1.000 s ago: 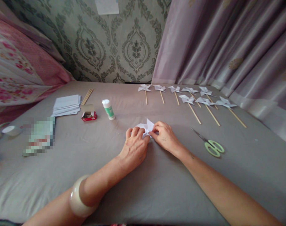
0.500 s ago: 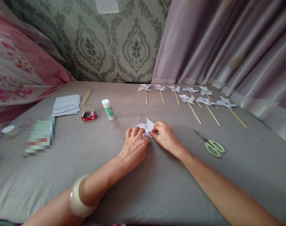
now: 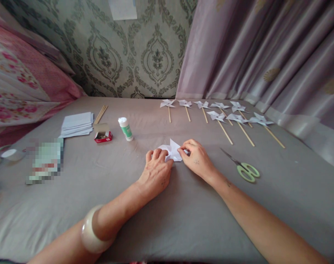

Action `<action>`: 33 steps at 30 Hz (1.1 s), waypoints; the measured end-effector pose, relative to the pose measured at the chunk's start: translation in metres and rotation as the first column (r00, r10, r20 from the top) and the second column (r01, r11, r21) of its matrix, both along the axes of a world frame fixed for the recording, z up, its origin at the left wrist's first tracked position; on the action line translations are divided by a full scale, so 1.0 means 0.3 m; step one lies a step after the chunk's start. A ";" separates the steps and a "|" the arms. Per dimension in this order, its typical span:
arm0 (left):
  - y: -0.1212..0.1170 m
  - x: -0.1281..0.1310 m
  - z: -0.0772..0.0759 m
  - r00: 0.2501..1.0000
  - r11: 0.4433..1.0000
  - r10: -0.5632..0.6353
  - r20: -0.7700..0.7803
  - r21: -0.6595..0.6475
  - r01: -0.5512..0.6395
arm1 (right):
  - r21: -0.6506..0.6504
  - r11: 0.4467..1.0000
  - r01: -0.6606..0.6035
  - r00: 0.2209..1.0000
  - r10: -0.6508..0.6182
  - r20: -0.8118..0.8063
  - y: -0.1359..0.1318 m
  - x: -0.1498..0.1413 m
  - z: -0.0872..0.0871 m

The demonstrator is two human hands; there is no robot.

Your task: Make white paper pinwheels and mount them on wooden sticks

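A white paper pinwheel [image 3: 173,151], partly folded and without a visible stick, lies on the grey cloth in front of me. My left hand [image 3: 157,170] presses over its left and lower side, fingers curled and closed on the paper; the fingertips are partly hidden. At the right edge, my right hand [image 3: 196,157] has thumb and forefinger pinched together against a blade of the paper. One blade stands up pointed between the two hands. Green-handled scissors [image 3: 248,171] lie to the right of my right hand. A glue stick [image 3: 125,129] stands upright beyond my left hand.
Several finished pinwheels [image 3: 216,116] on sticks lie at the back right. A paper stack [image 3: 77,124], wooden sticks [image 3: 101,114] and an open red box [image 3: 103,136] of small metal pieces are at the back left. A blurred packet [image 3: 47,159] lies at the left.
My right hand has shifted slightly right, uncovering the lower right corner of the paper. My left hand stays on the pinwheel. The view has tipped slightly.
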State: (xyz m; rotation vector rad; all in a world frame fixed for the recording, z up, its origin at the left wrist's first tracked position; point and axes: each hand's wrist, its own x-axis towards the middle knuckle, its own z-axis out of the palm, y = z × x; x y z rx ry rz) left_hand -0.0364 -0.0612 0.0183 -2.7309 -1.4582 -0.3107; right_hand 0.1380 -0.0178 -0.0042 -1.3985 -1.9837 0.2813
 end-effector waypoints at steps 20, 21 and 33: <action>-0.001 0.002 -0.002 1.000 1.000 0.000 0.015 0.001 0.000 | 0.060 0.982 -0.181 0.934 0.152 0.323 -0.050 -0.017 0.010; -0.001 0.002 -0.002 1.000 1.000 0.001 0.013 -0.001 -0.001 | 0.062 0.981 -0.183 0.930 0.153 0.333 -0.050 -0.017 0.011; 0.000 0.001 -0.005 1.000 1.000 -0.004 0.009 0.005 0.004 | 0.046 0.958 -0.284 0.881 0.241 0.408 -0.031 -0.012 0.026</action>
